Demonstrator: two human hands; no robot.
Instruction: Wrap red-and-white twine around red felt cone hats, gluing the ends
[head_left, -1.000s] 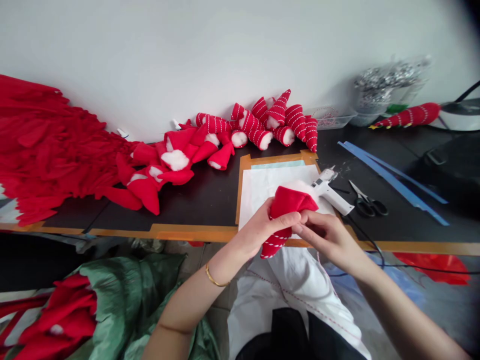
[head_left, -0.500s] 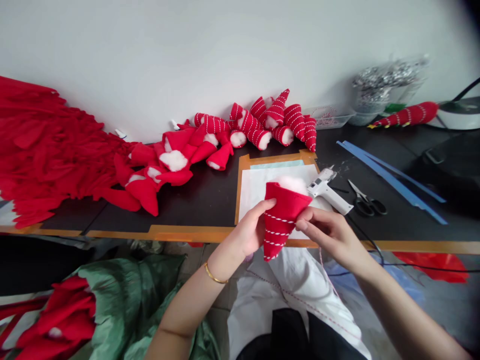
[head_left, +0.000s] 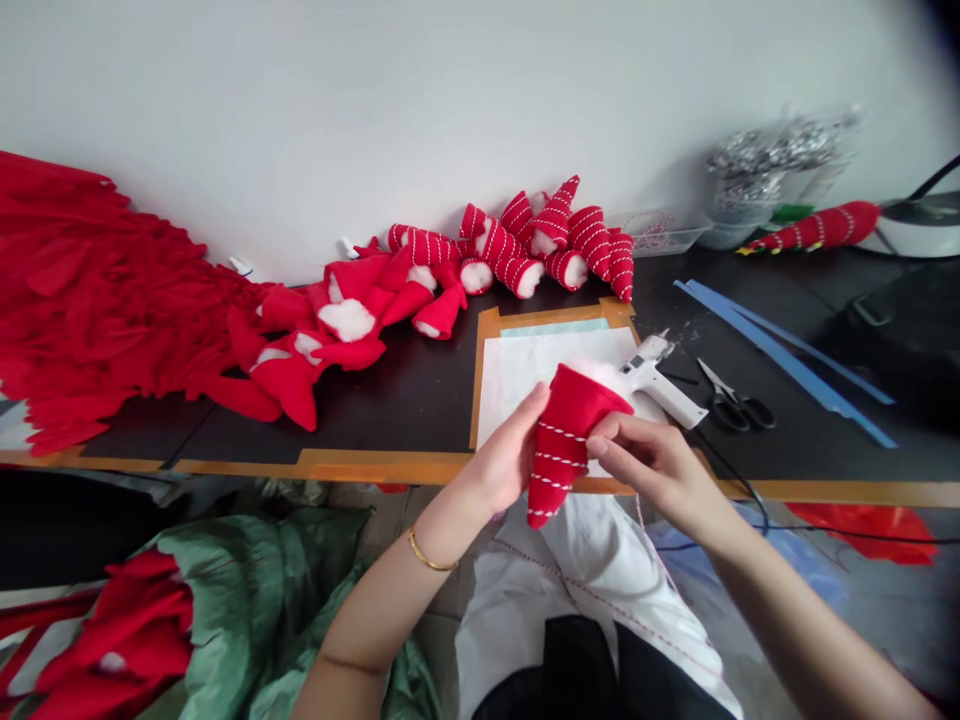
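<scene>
In the head view, the person's left hand is half open, with its fingers extended and its palm pressed against one side of a red felt cone. The right hand is curled, its fingertips pinching the other side near the cone's rim. The cone hangs tip down over the table's front edge, its stitched white stripes facing the person. White stuffing shows at its open mouth.

Behind the cone, a white paper sheet lies on an orange-edged board. A white hot glue gun rests at the board's right corner, partly behind the cone and just beside the right hand; its small dark marking is too small to read. Its black cable runs over the front edge. Farther right lie black-handled scissors and blue strips.

Along the back edge, stuffed striped cones lean against the wall, with a heap of red felt pieces toward the left end. At the back right corner stand a clear plastic tray and a bag of silver tinsel. Below the front edge, red felt lies on a green sack.
</scene>
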